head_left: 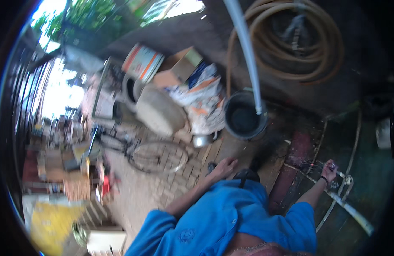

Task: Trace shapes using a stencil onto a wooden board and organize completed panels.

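My left hand [224, 168] hangs in front of my blue shirt [214, 217], with nothing seen in it. Its fingers look loosely bent and apart, though blurred. My right hand [329, 170] reaches out to the right, a dark band on its wrist. Its fingers are closed round something small and pale that I cannot make out. Right beside that hand is a white pipe fitting [348, 179], with a pale pipe [352, 215] running near it. Thin bright streaks, perhaps water, show left of the right hand over the reddish floor strip [301, 147].
Ahead stands a black bucket [244, 114] with a pale pipe [248, 51] coming down to it. A coiled brown hose [290, 42] hangs behind. To the left are a stained white sack [203, 104], a metal pot [203, 141], a cardboard box [175, 68], a striped pail [142, 63] and a bicycle wheel [158, 157].
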The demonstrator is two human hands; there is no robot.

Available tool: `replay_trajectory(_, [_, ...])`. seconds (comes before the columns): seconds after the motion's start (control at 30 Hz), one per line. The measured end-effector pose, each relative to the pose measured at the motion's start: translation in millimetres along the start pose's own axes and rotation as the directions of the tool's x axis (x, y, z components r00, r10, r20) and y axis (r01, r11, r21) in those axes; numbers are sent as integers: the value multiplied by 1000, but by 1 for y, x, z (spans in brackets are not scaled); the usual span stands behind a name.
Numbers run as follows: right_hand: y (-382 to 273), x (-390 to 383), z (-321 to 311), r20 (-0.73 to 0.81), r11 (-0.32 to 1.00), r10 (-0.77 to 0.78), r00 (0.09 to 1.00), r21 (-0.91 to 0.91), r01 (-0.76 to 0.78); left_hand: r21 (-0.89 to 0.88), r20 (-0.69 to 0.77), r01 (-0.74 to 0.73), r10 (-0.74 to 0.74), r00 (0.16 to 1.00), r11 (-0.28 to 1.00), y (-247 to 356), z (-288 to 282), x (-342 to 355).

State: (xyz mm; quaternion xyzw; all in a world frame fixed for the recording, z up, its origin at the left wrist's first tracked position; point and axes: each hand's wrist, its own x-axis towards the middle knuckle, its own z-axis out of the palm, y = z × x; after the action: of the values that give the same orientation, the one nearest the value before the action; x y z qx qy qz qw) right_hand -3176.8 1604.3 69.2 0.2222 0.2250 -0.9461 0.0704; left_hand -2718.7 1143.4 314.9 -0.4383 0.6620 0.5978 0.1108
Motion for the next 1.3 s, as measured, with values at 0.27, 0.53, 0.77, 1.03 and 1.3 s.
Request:
replay_trajectory(0.27, [34,-27,46,-241,988,-46,969,135,80,-140,80,29,-18,997,990,-7,0,5])
replay_trajectory(0.53, [24,-21,30,-379,986,-140,915,-136,94,-58,109,22,-16,994,998,9,-3,14])
replay_trajectory(0.77, [23,-65,60,-450,939,-165,878,-345,0,-62,185,23,-11,983,998,8,-9,14])
replay_trajectory(1.03, [-20,-167,96,-348,702,-689,636,-540,465,-124,251,14,17,968,992,6,-11,28])
replay_trajectory(1.3, [-87,-244,265,648,-597,-480,591,-736,321,-77,238,21,-2,971,997,30,-6,25])
